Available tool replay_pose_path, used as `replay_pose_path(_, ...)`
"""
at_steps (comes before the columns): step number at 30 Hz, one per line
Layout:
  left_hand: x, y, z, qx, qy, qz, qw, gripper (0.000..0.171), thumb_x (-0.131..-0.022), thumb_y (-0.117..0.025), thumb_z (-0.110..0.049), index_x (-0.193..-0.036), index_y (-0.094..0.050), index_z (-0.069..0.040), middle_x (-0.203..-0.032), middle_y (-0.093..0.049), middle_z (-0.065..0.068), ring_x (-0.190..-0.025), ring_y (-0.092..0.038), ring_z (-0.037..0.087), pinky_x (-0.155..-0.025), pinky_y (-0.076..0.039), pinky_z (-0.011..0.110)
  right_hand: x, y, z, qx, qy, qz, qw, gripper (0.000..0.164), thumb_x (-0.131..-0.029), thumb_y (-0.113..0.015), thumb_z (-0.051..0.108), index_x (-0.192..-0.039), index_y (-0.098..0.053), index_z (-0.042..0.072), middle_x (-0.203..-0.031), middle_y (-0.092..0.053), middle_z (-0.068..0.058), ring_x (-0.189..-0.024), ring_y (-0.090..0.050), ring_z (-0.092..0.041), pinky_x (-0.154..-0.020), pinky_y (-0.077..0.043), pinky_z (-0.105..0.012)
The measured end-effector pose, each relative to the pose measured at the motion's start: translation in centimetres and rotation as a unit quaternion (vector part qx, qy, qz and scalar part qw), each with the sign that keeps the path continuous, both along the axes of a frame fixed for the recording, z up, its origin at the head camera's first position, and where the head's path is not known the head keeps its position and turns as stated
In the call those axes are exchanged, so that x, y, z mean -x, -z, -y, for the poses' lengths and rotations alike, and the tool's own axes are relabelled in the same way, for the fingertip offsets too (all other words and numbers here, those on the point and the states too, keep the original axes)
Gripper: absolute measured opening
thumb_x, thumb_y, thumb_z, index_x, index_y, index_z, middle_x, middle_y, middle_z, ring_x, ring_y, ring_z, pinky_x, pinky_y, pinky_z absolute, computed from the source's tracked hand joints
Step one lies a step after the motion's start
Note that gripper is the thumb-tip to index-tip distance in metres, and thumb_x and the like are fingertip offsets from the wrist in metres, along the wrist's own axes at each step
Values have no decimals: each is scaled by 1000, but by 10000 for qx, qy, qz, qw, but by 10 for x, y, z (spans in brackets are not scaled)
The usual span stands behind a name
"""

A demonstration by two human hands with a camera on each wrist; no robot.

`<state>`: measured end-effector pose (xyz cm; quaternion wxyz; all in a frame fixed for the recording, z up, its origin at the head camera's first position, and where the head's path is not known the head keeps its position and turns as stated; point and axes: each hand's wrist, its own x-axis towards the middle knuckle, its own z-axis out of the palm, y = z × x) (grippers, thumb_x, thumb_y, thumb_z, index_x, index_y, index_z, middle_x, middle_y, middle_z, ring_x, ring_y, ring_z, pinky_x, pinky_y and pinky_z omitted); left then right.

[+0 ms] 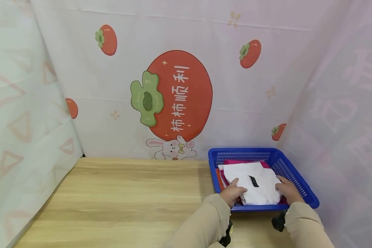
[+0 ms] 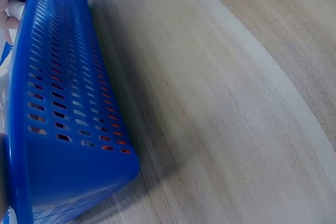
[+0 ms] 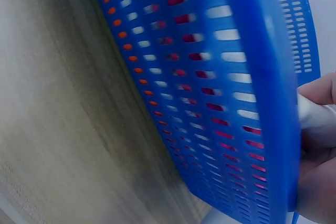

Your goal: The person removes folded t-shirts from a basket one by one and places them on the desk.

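A folded white shirt (image 1: 260, 177) with a dark neck label lies on top of other folded clothes in a blue plastic basket (image 1: 297, 181). My left hand (image 1: 231, 193) grips the shirt's left edge near the front rim; in the left wrist view, white cloth shows at its fingers (image 2: 6, 3). At the opposite edge, my right hand (image 1: 288, 190) pinches the shirt, and the right wrist view shows white cloth between thumb and fingers (image 3: 319, 184). Beneath it, magenta cloth (image 1: 232, 162) and orange cloth (image 1: 219, 177) peek out.
The basket stands at the right of a wood-grain table (image 1: 127, 199), close to the right-hand curtain (image 1: 344, 137). A printed white cloth backdrop (image 1: 235, 96) hangs behind the table, and another curtain (image 1: 28, 113) borders the left side.
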<state>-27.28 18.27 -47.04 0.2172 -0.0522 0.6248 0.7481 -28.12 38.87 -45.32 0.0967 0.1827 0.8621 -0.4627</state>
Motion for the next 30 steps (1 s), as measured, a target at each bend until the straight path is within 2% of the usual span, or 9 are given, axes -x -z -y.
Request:
replay_pose_path(3, -1, 3, -1, 116, 24, -54, 9999, 55, -75, -53, 5, -128, -37, 2, -124, -39, 21, -93, -48, 27, -79, -41, 39, -1, 2, 1, -168, -81, 14, 9998, 66, -74, -34, 0, -135, -9, -4, -135, -1, -32, -120, -6, -47, -95, -12, -55)
replay_pose_path(5, 0, 6, -2, 176, -10, -152, 9997, 53, -75, -52, 7, -126, -39, 5, -125, -39, 21, -103, -43, 27, -85, -37, 41, -2, 3, 1, -319, -100, 4, 9994, 63, -73, -33, -2, -134, -15, -5, -134, -4, -32, -120, -8, -46, -94, -13, -55)
replay_pose_path(8, 1, 6, -3, 295, -11, -341, 9990, 50, -76, -51, 8, -124, -42, 5, -127, -39, 19, -109, -39, 26, -88, -35, 40, -3, 3, 0, -539, -13, -42, 9985, 57, -73, -32, -2, -130, -25, -8, -133, -10, -34, -115, -17, -44, -91, -21, -53)
replay_pose_path(12, 1, 0, 0, 494, -153, -637, 9966, 48, -74, -52, 6, -121, -48, 1, -123, -45, 16, -108, -41, 22, -86, -38, 36, -4, -3, 0, -686, 113, -220, 9973, 51, -77, -34, 2, -127, -32, -9, -131, -17, -34, -103, -27, -39, -77, -34, -44)
replay_pose_path(15, 4, -6, 7, 700, -272, -898, 9931, 48, -71, -52, 6, -119, -52, -2, -120, -49, 13, -104, -42, 18, -79, -40, 29, -7, -13, 4, -613, 186, -406, 9971, 49, -79, -35, 6, -126, -35, -7, -129, -23, -31, -74, -43, -25, -58, -36, -33)
replay_pose_path(19, 7, -12, 17, 781, -296, -1159, 9898, 50, -69, -50, 7, -117, -54, -4, -118, -51, 11, -94, -43, 15, -67, -38, 22, -14, -22, 11, -410, 304, -682, 9964, 50, -79, -37, 9, -127, -36, -4, -116, -34, -26, -44, -29, -7, -42, -29, -27)
replay_pose_path(23, 8, -19, 30, 832, -298, -1283, 9878, 51, -68, -49, 9, -116, -55, -6, -116, -52, 9, -82, -45, 14, -57, -37, 20, -20, -28, 21, -265, 371, -839, 9954, 51, -79, -38, 10, -129, -36, 0, -114, -35, -22, -44, -29, -8, -40, -29, -27)
replay_pose_path(25, 10, -24, 38, 946, -279, -1401, 9852, 51, -68, -50, 8, -116, -56, -8, -115, -52, 7, -76, -45, 12, -53, -35, 19, -22, -33, 28, -176, 443, -891, 9949, 52, -79, -38, 10, -130, -35, 3, -121, -30, -21, -46, -30, -9, -42, -30, -28)
replay_pose_path(30, 20, -37, 68, 892, -93, -1691, 9815, 47, -71, -53, 4, -116, -56, -11, -113, -55, 8, -70, -46, 10, -51, -39, 19, -23, -46, 52, 266, 499, -1263, 9904, 49, -84, -44, 14, -130, -36, 4, -130, -29, -18, -66, -41, -10, -54, -38, -25)
